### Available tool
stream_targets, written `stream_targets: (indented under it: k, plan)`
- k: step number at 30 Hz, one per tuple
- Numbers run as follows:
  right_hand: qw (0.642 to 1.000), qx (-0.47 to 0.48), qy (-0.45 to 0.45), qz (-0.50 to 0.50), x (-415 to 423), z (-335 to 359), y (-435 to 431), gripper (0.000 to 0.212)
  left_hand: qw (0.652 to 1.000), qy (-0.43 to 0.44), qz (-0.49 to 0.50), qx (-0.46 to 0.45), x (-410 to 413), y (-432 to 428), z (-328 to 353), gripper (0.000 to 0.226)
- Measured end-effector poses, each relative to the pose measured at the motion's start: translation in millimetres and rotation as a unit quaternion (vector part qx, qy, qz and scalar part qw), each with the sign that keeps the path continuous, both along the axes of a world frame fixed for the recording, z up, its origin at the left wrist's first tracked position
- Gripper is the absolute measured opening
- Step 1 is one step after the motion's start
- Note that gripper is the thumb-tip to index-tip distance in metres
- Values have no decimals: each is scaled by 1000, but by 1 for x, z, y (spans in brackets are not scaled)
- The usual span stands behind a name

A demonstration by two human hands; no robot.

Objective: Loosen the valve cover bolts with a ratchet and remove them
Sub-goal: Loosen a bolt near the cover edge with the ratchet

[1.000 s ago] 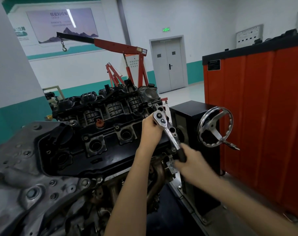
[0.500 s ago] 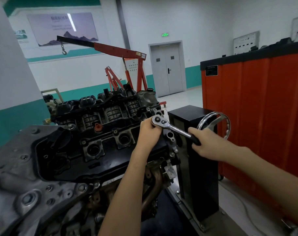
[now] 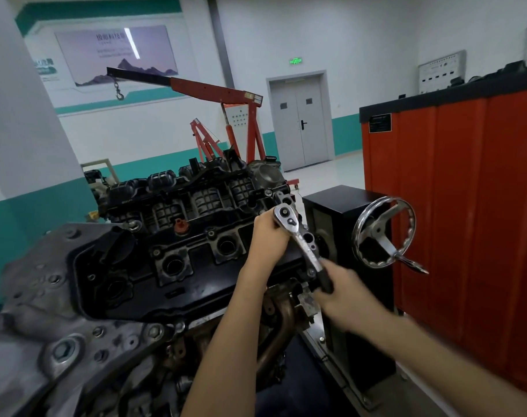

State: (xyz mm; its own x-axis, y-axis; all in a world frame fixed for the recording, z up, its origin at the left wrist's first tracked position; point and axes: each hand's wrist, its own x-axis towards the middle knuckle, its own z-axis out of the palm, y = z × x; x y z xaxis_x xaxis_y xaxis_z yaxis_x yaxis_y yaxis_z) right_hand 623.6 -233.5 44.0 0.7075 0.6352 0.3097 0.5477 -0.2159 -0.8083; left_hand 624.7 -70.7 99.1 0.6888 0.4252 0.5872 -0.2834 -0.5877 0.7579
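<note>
The right hand [image 3: 346,293] grips the handle of the shiny silver ratchet [image 3: 301,239], now swung back toward the person. The left hand [image 3: 268,236] holds its head at the right end of the black valve cover [image 3: 196,281]. The bolt is hidden and is probably getting looser.

Left hand [image 3: 268,233] curls in against the head of the ratchet [image 3: 304,247], forearm rising straight to it. Right hand [image 3: 344,291], blurred, grips the handle end, arm angled in from the right.

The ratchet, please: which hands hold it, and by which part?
The right hand grips the ratchet by its black handle end; the left hand is curled just under its head.
</note>
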Motion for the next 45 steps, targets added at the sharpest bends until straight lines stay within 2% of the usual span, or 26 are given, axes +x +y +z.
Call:
stream_targets:
  k: [2, 4, 6, 8, 11, 13, 16, 19, 22, 25, 27, 29, 32, 34, 36, 38, 40, 43, 45]
  plan:
    - [989, -99, -106, 2, 36, 25, -25, 21, 1000, 12, -4, 9, -2, -3, 5, 28]
    - [958, -184, -222, -9, 62, 55, -36, 21, 1000, 7, -4, 18, -5, -4, 6, 33]
    - [935, -211, -286, -22, 69, 68, -35, 21, 1000, -8, -8, -7, -8, -3, 4, 36]
    - [945, -187, -265, -41, 59, 56, -31, 18, 999, -20, -1, -31, -9, -3, 1, 40]
    - [996, -43, -69, -22, 11, 14, -16, 18, 998, -42, 4, -38, -6, -8, -3, 49]
    - [998, 44, 36, -31, -23, -4, 11, 15, 997, -57, 5, -51, -5, -12, -5, 50]
    - [991, 105, 76, -30, -49, -15, 44, 15, 995, -58, 8, -78, -3, -10, -4, 47]
    - [997, 66, 47, -14, -30, -11, 27, 19, 998, -28, 1, -58, -6, -6, -1, 50]
    - [996, -55, -74, 8, 18, 13, -14, 27, 999, -7, -12, -33, -8, -4, 1, 44]
    - [950, -198, -242, -4, 65, 57, -35, 27, 1000, 1, -21, -7, -11, -6, 4, 29]
    - [927, -218, -304, -23, 73, 73, -34, 20, 1000, -17, -17, -15, -12, -6, 3, 29]
    - [942, -195, -270, -30, 63, 61, -30, 21, 999, -32, 3, -36, -9, -5, -1, 23]
    - [993, -65, -96, -14, 20, 17, -19, 21, 998, -51, 16, -41, -4, -8, -8, 39]
    - [999, 25, -1, -31, -11, -3, 2, 16, 997, -59, 18, -48, -3, -11, -10, 46]
    - [995, 75, 56, -31, -33, -12, 27, 17, 996, -68, 23, -57, -2, -12, -10, 46]
    - [993, 94, 67, -9, -42, -13, 37, 19, 995, -67, 19, -67, -2, -10, -10, 49]
    - [997, 67, 50, 5, -30, -10, 26, 16, 997, -53, 17, -54, -5, -9, -8, 49]
    - [998, -45, -29, 36, 12, 10, -12, 22, 999, -26, 15, -23, -7, -9, -5, 44]
    - [983, -133, -114, 53, 44, 39, -32, 26, 1000, -5, 11, -5, -7, -9, -3, 29]
